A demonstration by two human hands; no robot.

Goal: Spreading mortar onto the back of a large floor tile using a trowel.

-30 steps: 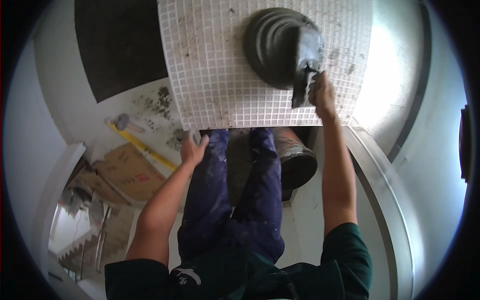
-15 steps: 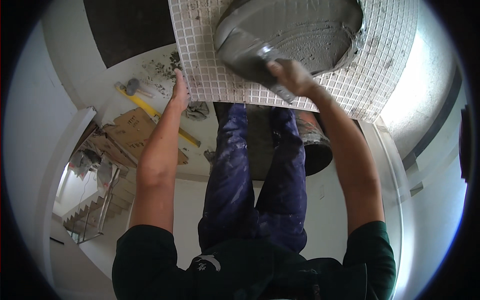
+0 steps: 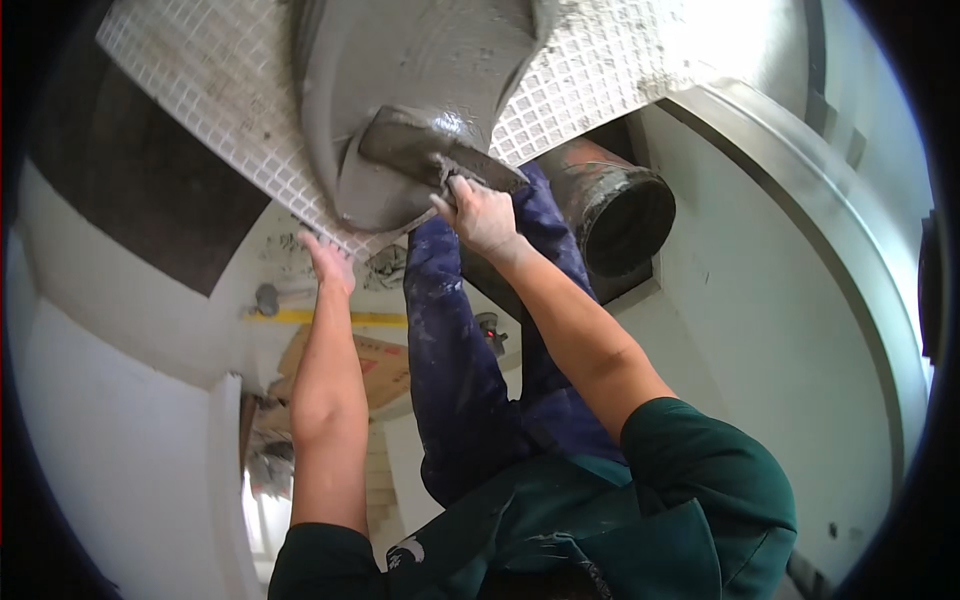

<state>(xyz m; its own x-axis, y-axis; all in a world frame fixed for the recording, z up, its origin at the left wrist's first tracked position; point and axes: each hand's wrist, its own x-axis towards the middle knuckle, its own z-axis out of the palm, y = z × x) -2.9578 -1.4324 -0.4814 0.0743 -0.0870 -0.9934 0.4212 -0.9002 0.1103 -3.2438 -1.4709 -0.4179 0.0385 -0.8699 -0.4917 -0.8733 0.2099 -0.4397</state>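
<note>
A large white grid-backed tile [image 3: 220,120] spans the upper view, with a broad patch of wet grey mortar [image 3: 400,40] on it. My right hand [image 3: 480,215] grips the handle of a metal trowel [image 3: 400,140], whose blade lies in the mortar near the tile's near edge. My left hand [image 3: 328,260] holds that edge further left, thumb stretched out and the other fingers partly hidden. My legs in stained blue trousers stand below the tile.
An open, mortar-stained orange bucket [image 3: 625,225] is right of my legs. At left lie a mallet [image 3: 267,298], a yellow level [image 3: 320,317], cardboard [image 3: 365,370] and a dark panel [image 3: 150,190]. A curved pale rail [image 3: 850,260] runs along the right; stairs [image 3: 380,480] show below.
The trowel has swept across and down toward the near edge, spreading the mortar wider. The view has turned, so the tile slants. My left hand has stayed at the tile's edge since half a second ago.
</note>
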